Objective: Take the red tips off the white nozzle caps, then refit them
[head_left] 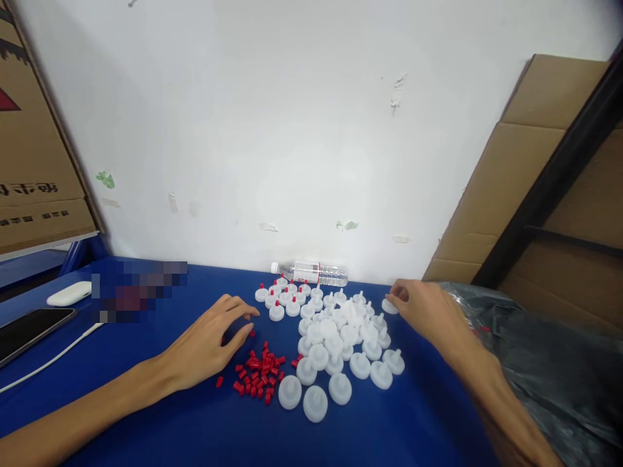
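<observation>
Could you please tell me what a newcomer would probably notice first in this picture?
Probably the heap of white caps in the middle of the blue table, with the bright red tips just left of it. The hands frame them: the left hand open beside the tips, the right hand at a cap right of the heap. Behind, a clear bottle lies by the wall.
</observation>
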`<state>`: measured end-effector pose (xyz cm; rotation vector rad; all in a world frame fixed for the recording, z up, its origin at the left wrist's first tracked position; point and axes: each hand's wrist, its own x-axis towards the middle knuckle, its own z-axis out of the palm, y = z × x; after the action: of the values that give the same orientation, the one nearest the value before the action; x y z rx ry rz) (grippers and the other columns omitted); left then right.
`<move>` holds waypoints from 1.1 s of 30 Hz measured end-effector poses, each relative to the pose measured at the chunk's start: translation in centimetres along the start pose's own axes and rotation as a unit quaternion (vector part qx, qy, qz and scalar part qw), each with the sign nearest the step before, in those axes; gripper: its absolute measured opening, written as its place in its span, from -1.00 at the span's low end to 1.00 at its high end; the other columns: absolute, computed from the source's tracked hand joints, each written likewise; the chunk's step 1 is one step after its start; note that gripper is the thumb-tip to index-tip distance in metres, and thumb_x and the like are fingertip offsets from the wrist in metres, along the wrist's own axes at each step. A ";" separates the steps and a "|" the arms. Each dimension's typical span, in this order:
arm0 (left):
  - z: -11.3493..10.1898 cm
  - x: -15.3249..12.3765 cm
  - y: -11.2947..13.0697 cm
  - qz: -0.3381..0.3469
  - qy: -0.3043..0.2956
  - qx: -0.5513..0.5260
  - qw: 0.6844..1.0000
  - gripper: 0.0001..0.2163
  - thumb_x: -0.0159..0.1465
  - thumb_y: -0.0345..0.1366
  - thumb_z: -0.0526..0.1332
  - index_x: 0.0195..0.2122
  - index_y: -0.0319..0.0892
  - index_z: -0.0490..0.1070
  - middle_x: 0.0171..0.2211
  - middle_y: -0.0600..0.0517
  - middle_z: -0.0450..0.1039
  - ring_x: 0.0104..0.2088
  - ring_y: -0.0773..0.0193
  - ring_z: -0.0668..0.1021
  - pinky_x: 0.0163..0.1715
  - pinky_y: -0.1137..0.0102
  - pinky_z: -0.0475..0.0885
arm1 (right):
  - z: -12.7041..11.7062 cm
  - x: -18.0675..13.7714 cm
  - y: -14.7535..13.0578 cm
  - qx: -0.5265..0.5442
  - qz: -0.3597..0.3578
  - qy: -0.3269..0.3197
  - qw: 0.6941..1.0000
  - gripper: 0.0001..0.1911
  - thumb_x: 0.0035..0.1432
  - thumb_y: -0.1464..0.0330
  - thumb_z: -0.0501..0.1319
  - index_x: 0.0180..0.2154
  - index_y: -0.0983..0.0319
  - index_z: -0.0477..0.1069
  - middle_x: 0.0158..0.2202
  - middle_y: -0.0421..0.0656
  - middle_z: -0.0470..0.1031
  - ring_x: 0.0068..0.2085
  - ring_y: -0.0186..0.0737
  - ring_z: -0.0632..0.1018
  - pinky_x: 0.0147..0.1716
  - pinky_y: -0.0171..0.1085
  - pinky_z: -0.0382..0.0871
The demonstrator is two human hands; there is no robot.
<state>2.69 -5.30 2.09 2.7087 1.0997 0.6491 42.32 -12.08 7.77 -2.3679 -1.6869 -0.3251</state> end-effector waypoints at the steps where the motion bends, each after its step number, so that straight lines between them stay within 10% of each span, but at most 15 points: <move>1: 0.0 0.0 -0.1 0.001 0.001 -0.001 1.000 -0.68 0.51 -0.12 0.03 0.17 -0.06 0.39 0.04 -0.06 0.45 0.05 0.05 0.47 0.09 0.14 0.43 | 0.1 0.0 0.1 -0.009 0.004 -0.002 1.000 -0.88 0.27 0.28 0.25 -0.27 0.12 0.57 -0.32 -0.10 0.65 -0.29 -0.02 0.62 -0.43 -0.24 0.13; 14: 0.7 0.4 0.3 -0.001 -0.039 0.014 0.999 -0.50 0.56 -0.08 -0.09 0.49 0.19 -0.13 0.38 -0.06 0.10 0.35 -0.05 0.25 0.30 -0.07 0.28 | 2.2 0.0 -0.1 -0.041 -0.002 -0.034 0.999 -0.86 0.28 0.29 0.29 -0.25 0.15 0.63 -0.27 -0.03 0.66 -0.22 0.02 0.65 -0.37 -0.24 0.25; 23: 0.3 0.5 0.3 0.042 -0.008 0.046 0.998 -0.59 0.55 -0.16 -0.07 0.39 0.09 0.19 0.24 -0.08 0.29 0.23 -0.01 0.33 0.23 0.03 0.34 | 1.2 -0.1 -0.8 -0.051 0.000 0.038 0.998 -0.67 0.40 0.24 0.10 -0.23 0.19 0.61 -0.33 0.06 0.65 -0.31 0.09 0.65 -0.41 -0.19 0.22; 33: -0.8 1.3 -0.1 -0.021 0.031 -0.006 0.999 -0.78 0.48 -0.11 0.10 -0.19 -0.10 0.43 -0.26 0.04 0.50 -0.19 0.12 0.51 -0.17 0.29 0.40 | -0.2 -0.9 -2.6 -0.002 -0.077 0.167 0.983 -0.64 0.42 0.24 0.05 -0.28 0.21 0.57 -0.42 -0.01 0.63 -0.40 -0.03 0.61 -0.36 -0.19 0.24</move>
<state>3.05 -4.35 3.22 2.6648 1.1585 0.7358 39.59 -12.17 7.75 -2.0466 -1.7061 -0.7088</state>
